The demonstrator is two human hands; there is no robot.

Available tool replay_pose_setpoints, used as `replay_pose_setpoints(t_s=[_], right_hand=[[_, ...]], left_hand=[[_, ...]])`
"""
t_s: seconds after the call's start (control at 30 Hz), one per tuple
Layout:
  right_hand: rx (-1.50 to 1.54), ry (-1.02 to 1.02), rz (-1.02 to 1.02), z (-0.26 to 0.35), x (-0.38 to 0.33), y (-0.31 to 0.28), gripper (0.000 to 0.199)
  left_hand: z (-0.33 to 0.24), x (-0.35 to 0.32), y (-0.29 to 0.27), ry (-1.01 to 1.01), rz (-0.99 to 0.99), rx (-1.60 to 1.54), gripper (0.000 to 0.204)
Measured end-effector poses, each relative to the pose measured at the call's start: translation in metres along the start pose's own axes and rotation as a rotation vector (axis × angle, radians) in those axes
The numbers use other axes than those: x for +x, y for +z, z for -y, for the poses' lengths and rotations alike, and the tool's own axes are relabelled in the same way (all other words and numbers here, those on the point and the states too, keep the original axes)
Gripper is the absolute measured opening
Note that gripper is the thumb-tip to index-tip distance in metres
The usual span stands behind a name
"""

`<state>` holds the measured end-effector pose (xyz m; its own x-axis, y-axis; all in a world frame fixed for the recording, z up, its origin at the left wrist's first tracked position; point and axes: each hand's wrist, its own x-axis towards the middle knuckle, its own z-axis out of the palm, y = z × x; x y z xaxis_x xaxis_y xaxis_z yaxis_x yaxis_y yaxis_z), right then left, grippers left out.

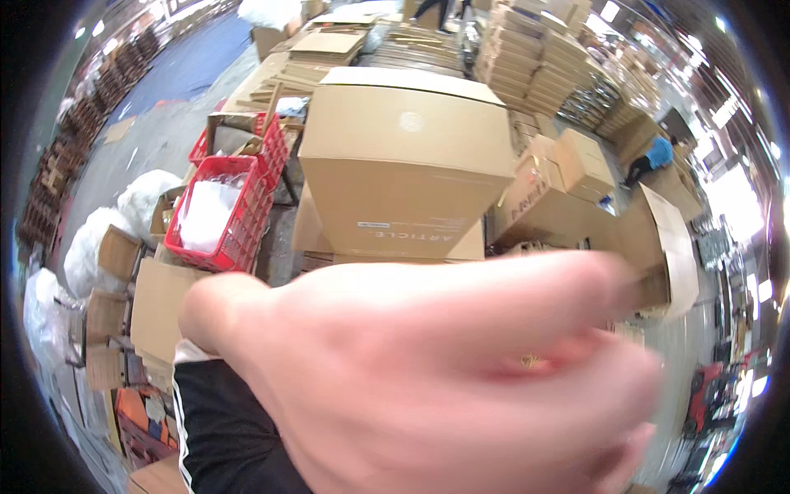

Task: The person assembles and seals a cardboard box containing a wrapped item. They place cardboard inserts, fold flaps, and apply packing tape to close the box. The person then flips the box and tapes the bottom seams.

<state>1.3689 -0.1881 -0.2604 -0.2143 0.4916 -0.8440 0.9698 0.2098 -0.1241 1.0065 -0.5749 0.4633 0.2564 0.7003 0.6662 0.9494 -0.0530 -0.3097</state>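
Note:
My left hand fills the lower middle, very near the camera and smeared by motion. Its arm, in a black sleeve with white edging, comes up from the lower left. The fingers point right and are closed together. In the gap between them shows a small reddish and yellowish spot, too blurred to name. My right hand is not to be seen. Beyond my hand stands a large closed cardboard box; the hand hides the area below it.
Left of the box are red plastic crates, the nearer with white material inside. Clear plastic bundles and cardboard pieces lie further left. Smaller boxes and an open carton stand right. A person in blue is further off.

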Motion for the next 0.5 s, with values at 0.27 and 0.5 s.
replay_pose_setpoints(t_s=[0.27, 0.5], right_hand=[[0.355, -0.085, -0.141, 0.218, 0.049, -0.095, 0.053], [0.752, -0.230, -1.074, 0.477, 0.061, -0.310, 0.057]], left_hand=[[0.133, -0.019, 0.081, -0.103, -0.058, 0.109, 0.038], [0.296, -0.162, 0.238, -0.918, 0.233, 0.031, 0.052]])
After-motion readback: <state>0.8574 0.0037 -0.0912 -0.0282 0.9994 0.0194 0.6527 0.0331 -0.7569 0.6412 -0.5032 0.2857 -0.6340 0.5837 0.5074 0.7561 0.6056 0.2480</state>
